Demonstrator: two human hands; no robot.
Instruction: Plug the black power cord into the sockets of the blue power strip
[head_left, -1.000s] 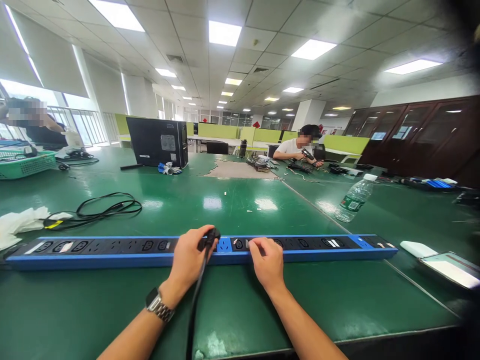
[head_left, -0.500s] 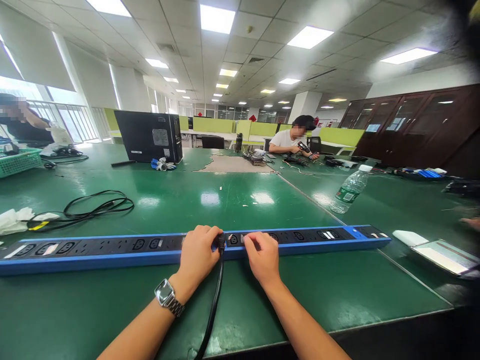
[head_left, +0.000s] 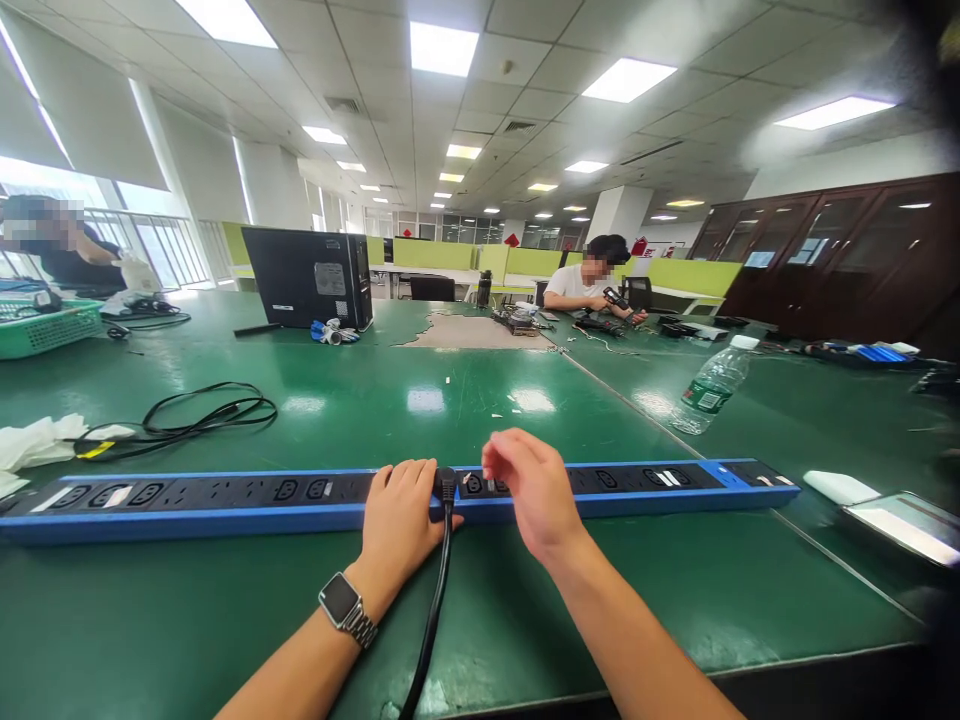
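The right hand (head_left: 536, 490) has risen above the blue power strip (head_left: 255, 505), grip unclear, while the left hand (head_left: 399, 515) clasps it beside the black plug (head_left: 447, 486).

My left fingers (head_left: 405, 480) hide part of blue power strip (head_left: 637, 507); black plug's (head_left: 445, 485) prongs out of sight, seating can't be told. My right fingers (head_left: 525, 455) block more of strip; can't tell whether they pinch anything. Black cable (head_left: 433, 620) and both my forearms (head_left: 300, 655) cut by bottom edge. Green basket (head_left: 52, 338), crumpled white plastic (head_left: 37, 442) cut by left edge. Print on bottle (head_left: 706, 396) too small to read.
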